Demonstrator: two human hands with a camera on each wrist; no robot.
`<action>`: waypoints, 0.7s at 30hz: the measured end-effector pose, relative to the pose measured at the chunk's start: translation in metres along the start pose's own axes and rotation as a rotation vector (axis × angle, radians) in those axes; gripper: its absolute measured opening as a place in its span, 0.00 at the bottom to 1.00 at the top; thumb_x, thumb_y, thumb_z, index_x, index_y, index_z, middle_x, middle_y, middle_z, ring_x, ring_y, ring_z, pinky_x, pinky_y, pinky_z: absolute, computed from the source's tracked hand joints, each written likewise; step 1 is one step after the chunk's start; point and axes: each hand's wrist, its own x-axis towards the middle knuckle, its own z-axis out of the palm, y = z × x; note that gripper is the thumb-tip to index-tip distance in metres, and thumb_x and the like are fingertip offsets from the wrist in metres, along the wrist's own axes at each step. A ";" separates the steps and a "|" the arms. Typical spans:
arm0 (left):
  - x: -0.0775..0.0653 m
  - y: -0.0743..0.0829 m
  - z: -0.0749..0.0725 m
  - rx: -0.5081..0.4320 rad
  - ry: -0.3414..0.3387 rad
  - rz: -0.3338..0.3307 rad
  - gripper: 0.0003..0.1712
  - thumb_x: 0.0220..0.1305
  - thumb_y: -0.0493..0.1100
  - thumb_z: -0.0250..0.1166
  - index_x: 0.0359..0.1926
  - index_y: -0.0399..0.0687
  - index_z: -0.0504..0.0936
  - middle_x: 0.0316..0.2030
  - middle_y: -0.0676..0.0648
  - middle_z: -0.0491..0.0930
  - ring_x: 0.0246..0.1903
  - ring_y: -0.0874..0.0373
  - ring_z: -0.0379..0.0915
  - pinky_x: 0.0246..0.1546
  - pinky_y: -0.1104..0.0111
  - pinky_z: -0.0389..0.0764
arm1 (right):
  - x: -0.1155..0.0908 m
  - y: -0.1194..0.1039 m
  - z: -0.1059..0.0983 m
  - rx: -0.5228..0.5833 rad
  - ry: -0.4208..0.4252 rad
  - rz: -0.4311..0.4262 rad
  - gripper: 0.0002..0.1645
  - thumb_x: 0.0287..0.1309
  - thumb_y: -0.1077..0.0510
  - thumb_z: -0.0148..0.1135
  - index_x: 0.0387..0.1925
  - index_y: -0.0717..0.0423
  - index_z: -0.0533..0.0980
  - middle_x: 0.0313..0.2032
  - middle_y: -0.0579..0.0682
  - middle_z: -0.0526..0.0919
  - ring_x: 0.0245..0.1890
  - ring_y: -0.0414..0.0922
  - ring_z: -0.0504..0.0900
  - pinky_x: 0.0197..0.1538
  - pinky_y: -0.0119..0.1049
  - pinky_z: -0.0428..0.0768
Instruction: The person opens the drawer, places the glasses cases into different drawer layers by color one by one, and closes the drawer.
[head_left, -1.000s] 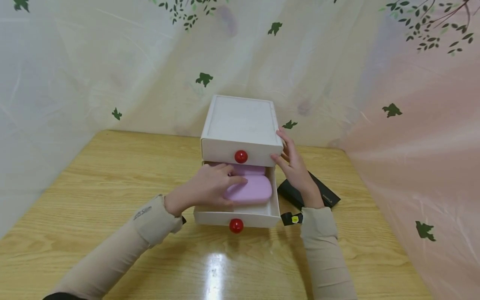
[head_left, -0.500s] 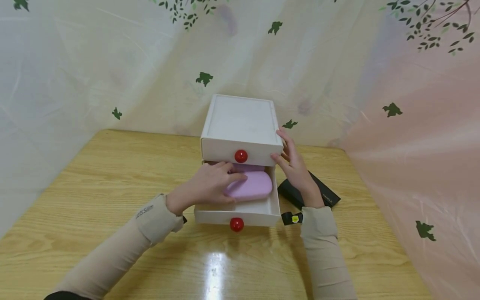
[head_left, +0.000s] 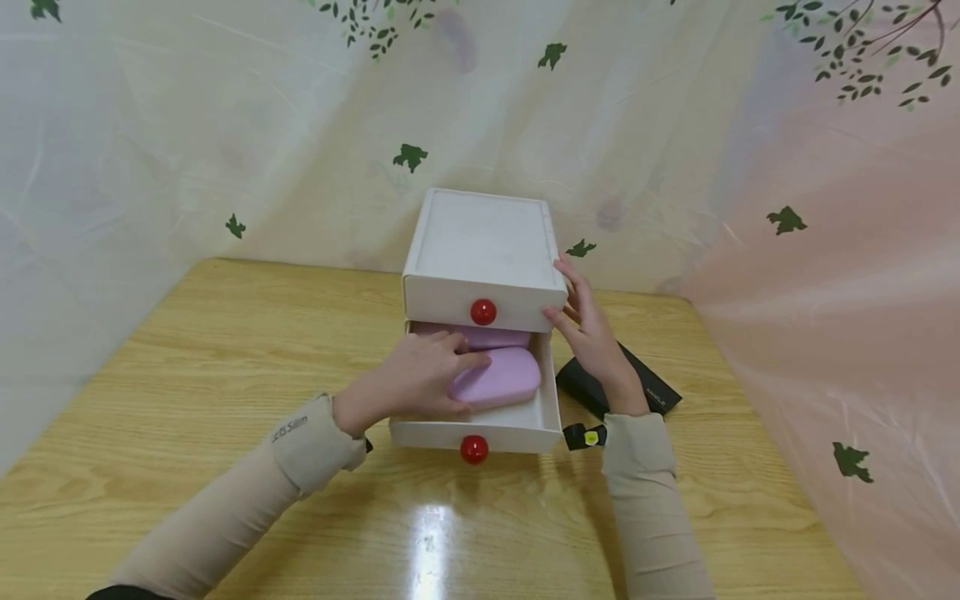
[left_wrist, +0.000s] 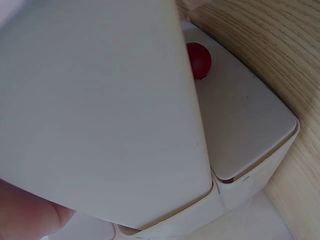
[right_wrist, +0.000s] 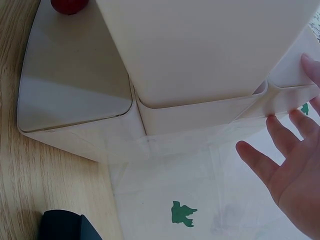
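My left hand (head_left: 416, 372) reaches into the pulled-out drawer (head_left: 427, 435) of a white drawer unit (head_left: 487, 237). Its thumb and fingers pinch the left end of a lilac case (head_left: 506, 379) with rounded ends, which sits slightly tilted in the drawer. A second lilac piece (head_left: 498, 337) lies right behind it, partly under the top drawer. My right hand (head_left: 592, 342) touches the right side of the top drawer, thumb at the front corner. The right wrist view shows its fingers (right_wrist: 280, 135) straight and spread along the unit's side. Both lilac pieces are hidden in the left wrist view.
A black flat case (head_left: 652, 383) lies on the wooden table (head_left: 262, 333) right of the unit. Red ball knobs mark the drawer fronts, including a closed bottom drawer (left_wrist: 245, 110) below the pulled-out one. A leaf-patterned curtain (head_left: 300, 125) hangs behind.
The front lilac case has turned slightly and shifted a little left under my left hand, baring more of the drawer floor. My right hand has stayed put.
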 end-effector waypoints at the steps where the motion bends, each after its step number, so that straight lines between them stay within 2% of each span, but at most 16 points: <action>1: 0.000 0.000 0.000 -0.002 -0.001 -0.003 0.35 0.47 0.61 0.73 0.57 0.58 0.80 0.43 0.48 0.79 0.39 0.56 0.74 0.27 0.67 0.73 | 0.000 0.000 0.000 0.000 0.000 -0.001 0.38 0.69 0.63 0.51 0.74 0.46 0.50 0.78 0.42 0.40 0.76 0.56 0.47 0.70 0.68 0.55; 8: -0.001 0.002 0.002 -0.026 -0.020 -0.028 0.38 0.45 0.64 0.74 0.58 0.58 0.79 0.45 0.48 0.80 0.39 0.56 0.75 0.28 0.67 0.73 | 0.000 0.001 0.000 -0.002 -0.003 0.002 0.38 0.69 0.62 0.51 0.74 0.45 0.50 0.78 0.43 0.40 0.76 0.56 0.47 0.70 0.67 0.55; 15: -0.002 0.004 0.003 -0.004 0.018 -0.019 0.40 0.43 0.66 0.74 0.57 0.57 0.80 0.44 0.48 0.80 0.36 0.57 0.75 0.26 0.68 0.72 | 0.000 0.000 0.000 0.005 -0.004 0.004 0.38 0.69 0.63 0.51 0.74 0.46 0.49 0.78 0.42 0.39 0.76 0.56 0.47 0.70 0.67 0.58; 21: -0.003 0.005 0.003 -0.020 -0.011 -0.037 0.41 0.43 0.67 0.74 0.59 0.57 0.79 0.45 0.48 0.79 0.35 0.58 0.73 0.24 0.69 0.70 | -0.001 0.000 0.001 0.009 -0.001 0.010 0.38 0.69 0.63 0.51 0.75 0.44 0.49 0.78 0.40 0.39 0.76 0.56 0.47 0.70 0.67 0.57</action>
